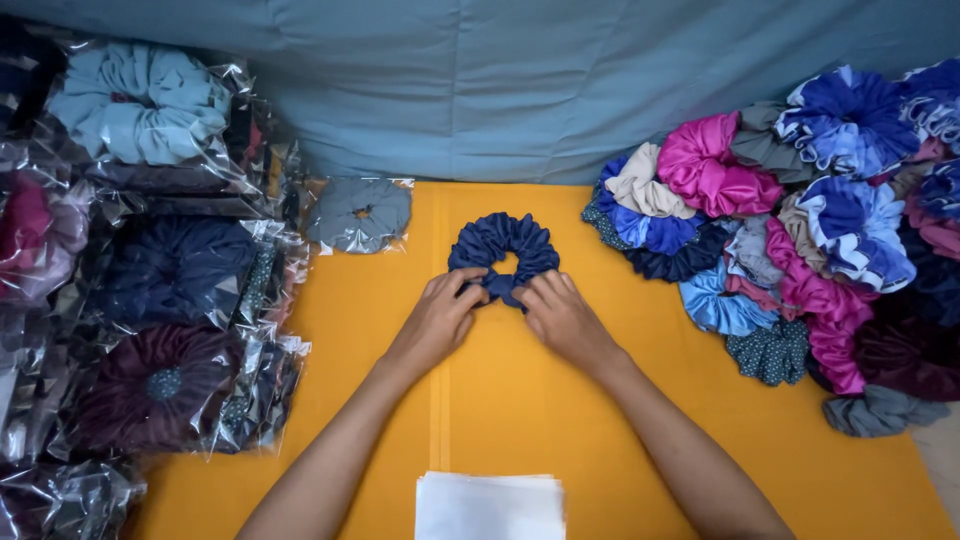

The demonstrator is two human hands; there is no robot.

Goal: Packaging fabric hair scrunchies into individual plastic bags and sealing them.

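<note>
hands [500, 315] on navy scrunchie [503, 250]

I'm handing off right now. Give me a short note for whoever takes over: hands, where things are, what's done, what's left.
Left hand and right hand: both pinch the near edge of the navy scrunchie, flat on the orange table.
Done: bagged scrunchies stacked at left; one grey bagged scrunchie lies beside the navy one.
Left: the loose scrunchie pile at right is unbagged, as is the navy one.
White sheet stack sits at the near edge, untouched.
</note>
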